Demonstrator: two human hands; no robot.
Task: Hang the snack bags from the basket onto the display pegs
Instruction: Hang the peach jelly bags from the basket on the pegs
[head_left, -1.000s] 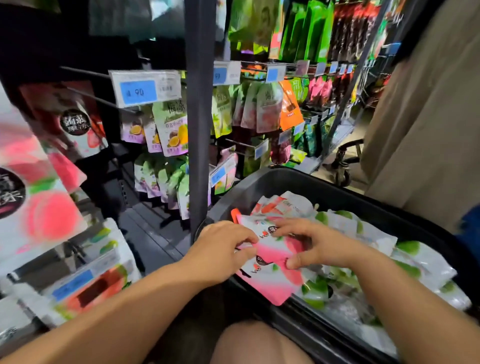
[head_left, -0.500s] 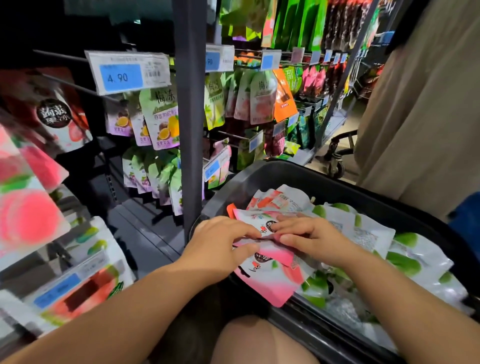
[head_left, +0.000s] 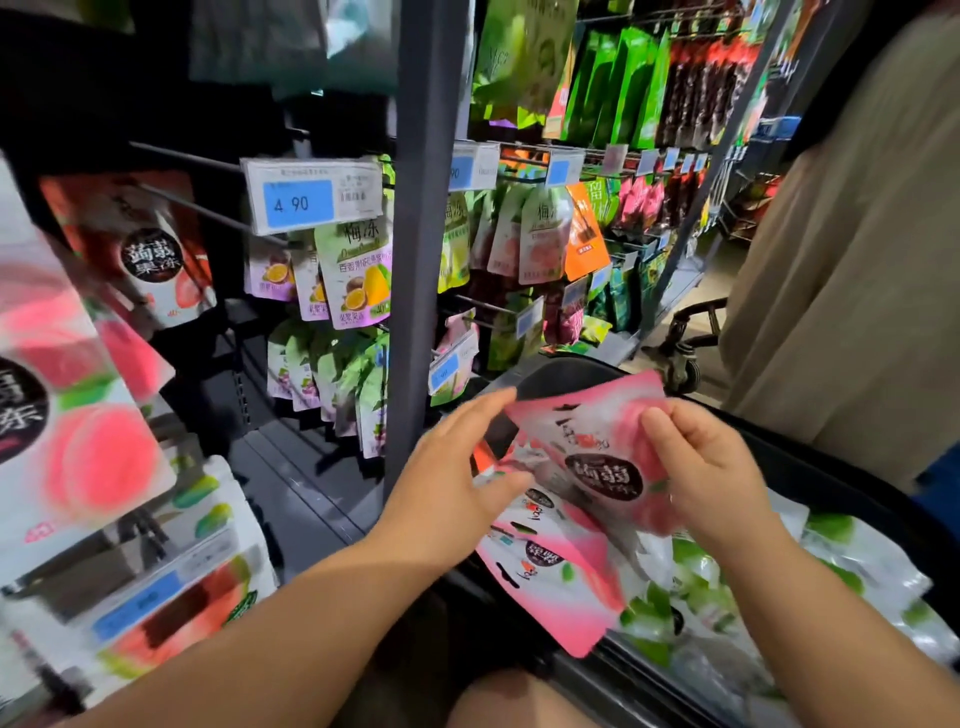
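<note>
A pink peach snack bag (head_left: 597, 441) with a black round label is lifted above the black basket (head_left: 841, 488). My right hand (head_left: 711, 473) pinches its right edge. My left hand (head_left: 452, 467) holds its left edge, fingers spread along it. More pink bags (head_left: 550, 577) lie under it at the basket's near left, and several white-and-green bags (head_left: 727, 597) fill the rest. Bare metal pegs (head_left: 208, 210) jut out at upper left beside a hanging peach bag (head_left: 150, 260).
A grey upright post (head_left: 421, 234) stands between shelf sections right behind my left hand. A 4.90 price tag (head_left: 311, 200) hangs on a peg end. Blurred peach bags (head_left: 67, 410) hang close at far left. A person in beige (head_left: 852, 260) stands right of the basket.
Both hands have lifted one pink bag out of the pile and raised it above the basket; before, they were pressed down on the bags. The camera tilted upward.
</note>
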